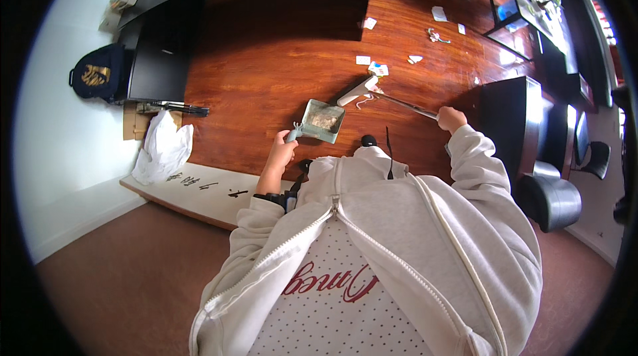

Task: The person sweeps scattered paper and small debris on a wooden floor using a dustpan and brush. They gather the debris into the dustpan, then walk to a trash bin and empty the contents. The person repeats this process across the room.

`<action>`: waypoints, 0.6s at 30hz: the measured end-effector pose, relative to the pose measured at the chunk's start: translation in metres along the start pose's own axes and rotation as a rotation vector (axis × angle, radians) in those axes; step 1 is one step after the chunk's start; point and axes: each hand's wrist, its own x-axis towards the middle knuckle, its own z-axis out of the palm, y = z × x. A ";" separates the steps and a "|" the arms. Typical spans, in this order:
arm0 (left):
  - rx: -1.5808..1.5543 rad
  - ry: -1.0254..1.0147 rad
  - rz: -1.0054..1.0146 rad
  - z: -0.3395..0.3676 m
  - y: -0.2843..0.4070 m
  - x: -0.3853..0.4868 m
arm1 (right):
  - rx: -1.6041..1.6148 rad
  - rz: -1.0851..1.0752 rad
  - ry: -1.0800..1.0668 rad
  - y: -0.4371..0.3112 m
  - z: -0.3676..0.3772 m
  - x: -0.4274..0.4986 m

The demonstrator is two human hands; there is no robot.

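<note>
My left hand (283,151) is closed round the handle of a grey-green plastic dustpan (323,120), which rests on or just above the wooden floor with dusty debris in its pan. In my right hand (451,119) is the metal pole of a broom (357,91); its pale head lies up and to the right of the dustpan, apart from it. Beside the broom head are crumpled scraps and a printed packet (379,68), with a small white card (363,60) close by.
More litter is on the floor: a white paper (439,14), a tangled scrap (436,36) and other pieces. A black desk (159,52), a white plastic bag (164,144) and a white board (199,187) are at left. Dark cabinets (508,122) and a black chair (551,201) stand at right.
</note>
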 end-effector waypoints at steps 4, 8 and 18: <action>0.036 -0.025 0.051 0.036 0.020 0.011 | -0.087 -0.024 0.125 0.033 -0.035 -0.017; 0.059 -0.026 0.027 0.041 0.034 0.017 | -0.087 -0.048 0.174 0.050 -0.059 -0.026; -0.036 -0.066 0.107 -0.010 0.055 0.019 | 0.708 -0.080 -0.147 0.005 -0.040 -0.013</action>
